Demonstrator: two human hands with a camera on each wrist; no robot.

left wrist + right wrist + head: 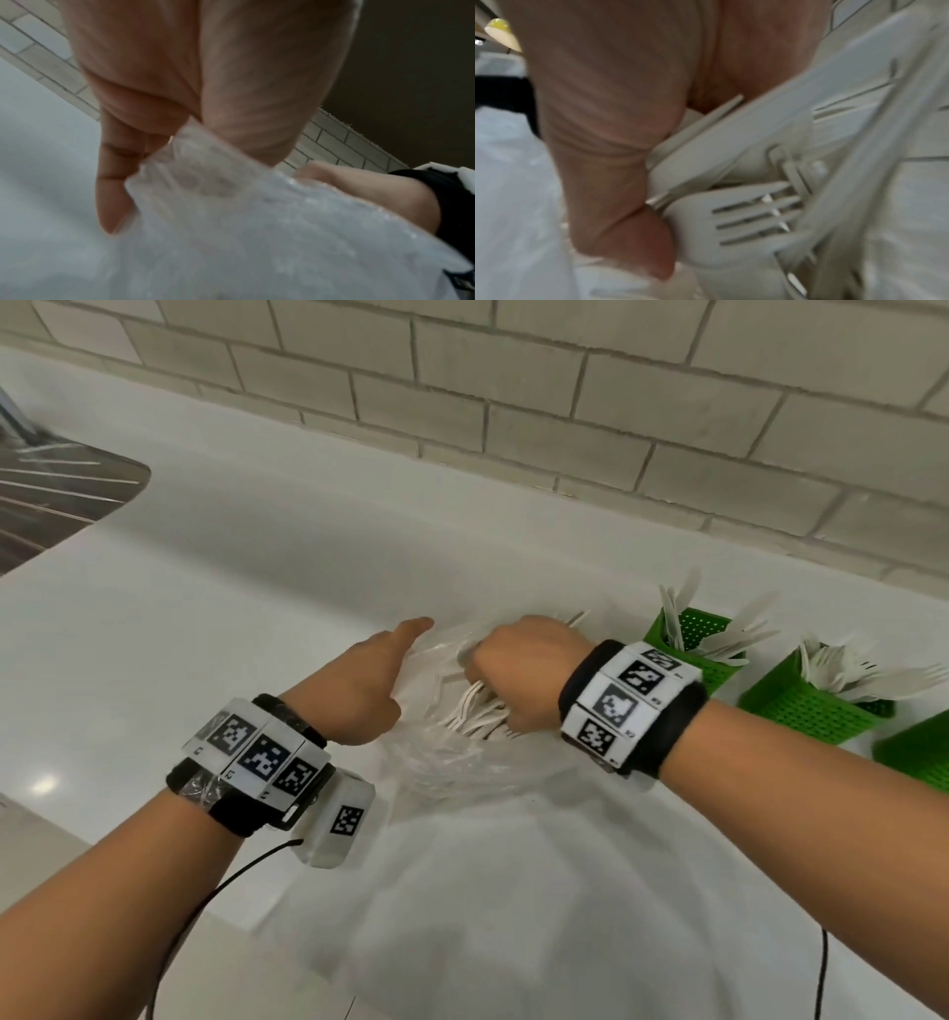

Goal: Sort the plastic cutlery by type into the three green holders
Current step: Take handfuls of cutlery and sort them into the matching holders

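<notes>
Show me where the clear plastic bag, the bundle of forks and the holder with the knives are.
clear plastic bag (452, 762): head view, its crinkled side below the hands.
bundle of forks (475, 711): head view, the tines beside the fist.
holder with the knives (706, 631): head view, its perforated green wall.

White countertop (267, 546) runs along a pale brick-tile wall, with a steel sink (46, 500) cut into it at the far left. Sitting right on the counter: a clear plastic bag (447, 762) of white cutlery in the middle, and off to the right three green perforated holders in a row, the knife holder (714, 660), the fork holder (801, 711), then a third holder (919, 752) at the edge, contents not visible.
</notes>
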